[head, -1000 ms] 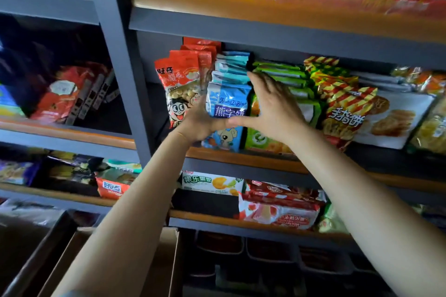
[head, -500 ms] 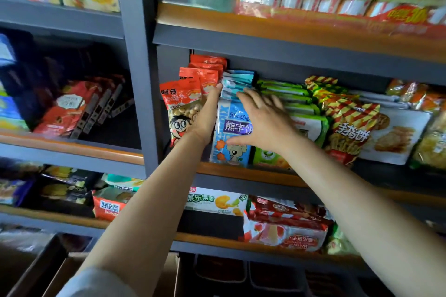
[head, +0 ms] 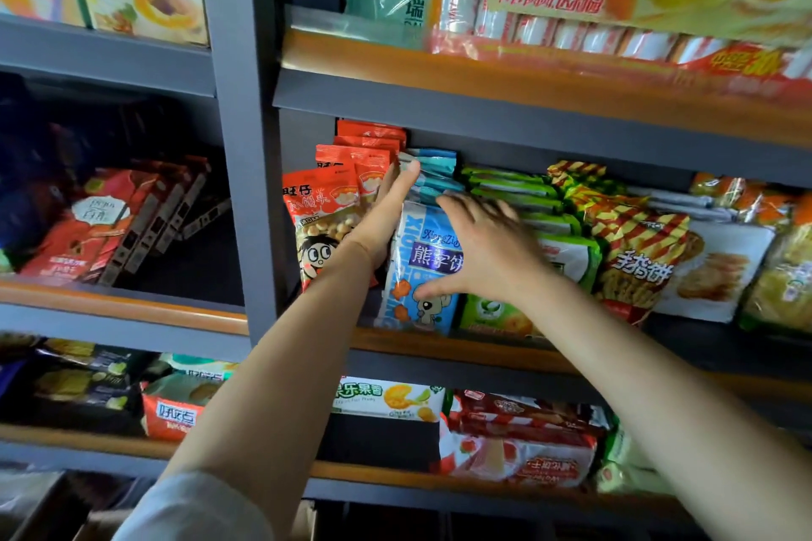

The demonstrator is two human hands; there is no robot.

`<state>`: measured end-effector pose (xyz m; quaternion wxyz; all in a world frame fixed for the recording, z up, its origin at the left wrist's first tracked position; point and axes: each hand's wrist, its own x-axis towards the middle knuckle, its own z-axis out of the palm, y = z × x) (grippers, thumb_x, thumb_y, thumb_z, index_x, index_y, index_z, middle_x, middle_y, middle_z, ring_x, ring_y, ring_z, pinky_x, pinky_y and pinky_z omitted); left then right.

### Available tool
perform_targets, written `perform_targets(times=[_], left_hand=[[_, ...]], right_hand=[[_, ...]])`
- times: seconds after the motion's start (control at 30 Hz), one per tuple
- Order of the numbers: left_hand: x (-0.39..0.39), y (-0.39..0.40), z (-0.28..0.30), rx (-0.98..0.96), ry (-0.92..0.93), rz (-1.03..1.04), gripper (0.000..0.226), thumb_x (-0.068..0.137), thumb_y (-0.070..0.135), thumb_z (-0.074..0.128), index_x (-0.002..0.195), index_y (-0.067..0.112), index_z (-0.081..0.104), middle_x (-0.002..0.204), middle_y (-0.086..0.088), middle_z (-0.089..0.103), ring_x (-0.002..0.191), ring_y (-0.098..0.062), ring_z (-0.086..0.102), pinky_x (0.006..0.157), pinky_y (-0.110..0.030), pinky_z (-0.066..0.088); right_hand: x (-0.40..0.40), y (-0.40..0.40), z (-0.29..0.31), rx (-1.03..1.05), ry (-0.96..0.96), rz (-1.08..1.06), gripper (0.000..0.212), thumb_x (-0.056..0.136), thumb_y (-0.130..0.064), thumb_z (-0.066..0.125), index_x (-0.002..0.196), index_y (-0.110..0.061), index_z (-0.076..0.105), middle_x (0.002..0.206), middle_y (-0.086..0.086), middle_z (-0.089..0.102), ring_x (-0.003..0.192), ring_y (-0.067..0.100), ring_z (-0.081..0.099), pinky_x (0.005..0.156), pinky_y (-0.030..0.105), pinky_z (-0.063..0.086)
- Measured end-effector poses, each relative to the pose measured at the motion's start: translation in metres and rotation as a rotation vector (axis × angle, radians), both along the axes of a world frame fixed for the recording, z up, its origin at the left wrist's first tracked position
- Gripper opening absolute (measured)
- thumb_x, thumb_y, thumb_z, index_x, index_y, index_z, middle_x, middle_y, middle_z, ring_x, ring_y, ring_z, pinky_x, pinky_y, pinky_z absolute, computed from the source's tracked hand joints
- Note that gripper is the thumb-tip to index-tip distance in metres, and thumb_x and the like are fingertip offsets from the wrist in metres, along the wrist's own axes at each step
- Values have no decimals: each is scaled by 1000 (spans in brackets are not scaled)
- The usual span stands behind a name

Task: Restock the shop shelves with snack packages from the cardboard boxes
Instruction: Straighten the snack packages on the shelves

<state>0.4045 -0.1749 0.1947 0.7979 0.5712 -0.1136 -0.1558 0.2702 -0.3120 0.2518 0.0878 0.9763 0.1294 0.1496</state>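
A row of blue snack packages with a cartoon bear stands on the middle shelf, between red packages and green ones. My left hand lies flat with straight fingers against the left side of the blue row. My right hand rests spread over the front blue package, thumb low on its face and fingers over its top and right side. No cardboard box is clearly in view.
Striped red-and-yellow packages and white biscuit packs fill the shelf to the right. A grey upright post divides the shelving. Shelves above and below hold more snacks. Dark boxes lean on the left shelf.
The view has shifted up and closer. My left hand has slid up along the left side of the blue row, and my right hand has moved down over the front package.
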Motion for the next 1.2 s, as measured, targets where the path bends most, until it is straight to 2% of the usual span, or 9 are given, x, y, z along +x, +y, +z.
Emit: perform_targets(times=[0.07, 0.27, 0.57, 0.67, 0.73, 0.8, 0.87, 1.03, 1.2], left_hand=[[9, -2, -4, 7, -25, 22, 92, 66, 79, 76, 146, 57, 36, 157, -3, 44, 135, -29, 53, 108, -56, 44], [16, -1, -5, -45, 4, -8, 100, 71, 74, 78, 155, 42, 32, 156, -10, 45, 133, -33, 55, 111, -57, 42], [-40, 6, 23, -120, -65, -127, 81, 92, 73, 49, 147, 14, 50, 143, -20, 57, 134, -39, 53, 119, -58, 33], [-56, 15, 22, -125, -128, -89, 69, 100, 67, 34, 143, 18, 55, 136, -13, 65, 127, -31, 61, 113, -50, 43], [-68, 16, 16, -87, -174, -17, 70, 93, 71, 46, 145, 24, 52, 138, -5, 64, 128, -25, 61, 112, -48, 44], [-76, 13, 7, 23, -220, 71, 79, 83, 75, 59, 148, 33, 45, 141, 13, 58, 129, -6, 55, 112, -39, 41], [-80, 11, 1, 66, -272, 126, 75, 88, 70, 57, 152, 39, 35, 132, 26, 52, 117, 9, 51, 107, -28, 38], [-85, 9, 0, 5, -113, 75, 94, 72, 81, 68, 150, 35, 42, 137, -3, 64, 118, -24, 67, 105, -51, 50], [-96, -2, -1, -43, -109, 83, 77, 83, 72, 62, 145, 26, 51, 134, -12, 66, 121, -31, 65, 107, -54, 49]], right_hand=[[1, 0, 0, 5, -4, 2, 138, 53, -94, 55, 156, -14, 14, 164, 4, 20, 150, 21, 20, 123, 43, 11], [1, 2, 0, 8, -6, -3, 137, 52, -95, 54, 156, -15, 15, 163, 3, 21, 150, 21, 20, 122, 43, 10], [0, 3, 2, 19, -2, -5, 138, 51, -96, 52, 157, -15, 14, 164, 2, 18, 151, 20, 18, 123, 43, 7], [0, 3, 1, 5, -13, -10, 138, 50, -96, 50, 157, -15, 15, 164, 3, 17, 151, 21, 15, 123, 46, 6], [-2, 4, -1, 16, -42, -20, 136, 53, -94, 51, 157, -16, 14, 164, 6, 16, 151, 23, 14, 123, 48, 5], [-7, 6, -9, 19, -122, 1, 131, 58, -89, 58, 157, -14, 16, 163, 9, 21, 151, 26, 17, 122, 50, 7], [-14, 8, -22, -2, -211, 44, 127, 61, -83, 64, 155, -9, 22, 160, 14, 27, 150, 30, 20, 121, 54, 11], [-19, 8, -36, -48, -212, 34, 139, 56, -90, 59, 157, -8, 13, 163, 19, 16, 152, 35, 10, 120, 61, 9], [-16, 0, -29, -133, -181, 27, 141, 54, -93, 54, 158, -8, 10, 164, 16, 17, 152, 33, 13, 120, 59, 5]])
